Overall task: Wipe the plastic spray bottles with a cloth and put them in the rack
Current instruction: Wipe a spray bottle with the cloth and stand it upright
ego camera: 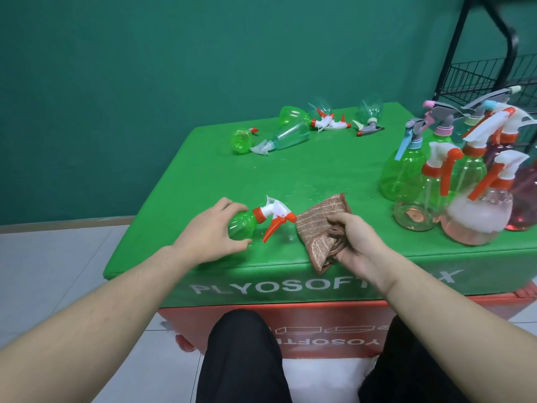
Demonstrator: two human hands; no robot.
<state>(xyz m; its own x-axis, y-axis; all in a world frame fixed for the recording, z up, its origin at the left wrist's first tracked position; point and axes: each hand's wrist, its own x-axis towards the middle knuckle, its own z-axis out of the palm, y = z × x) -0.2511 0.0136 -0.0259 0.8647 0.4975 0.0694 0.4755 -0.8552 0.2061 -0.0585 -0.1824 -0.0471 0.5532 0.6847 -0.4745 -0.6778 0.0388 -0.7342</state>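
Note:
A small green spray bottle point(242, 225) with a white and orange trigger head lies on its side near the front of the green padded box point(290, 170). My left hand point(209, 234) curls around its base. My right hand point(356, 238) grips a bunched brown cloth point(322, 225) that spreads on the box just right of the bottle's trigger. A black wire rack point(491, 80) stands at the far right, behind the box.
Several spray bottles point(293, 126) lie on their sides at the back of the box. Several upright bottles point(453, 181), green, clear and pink, cluster at the right edge. A red box point(319, 324) sits under the green one, my knees in front.

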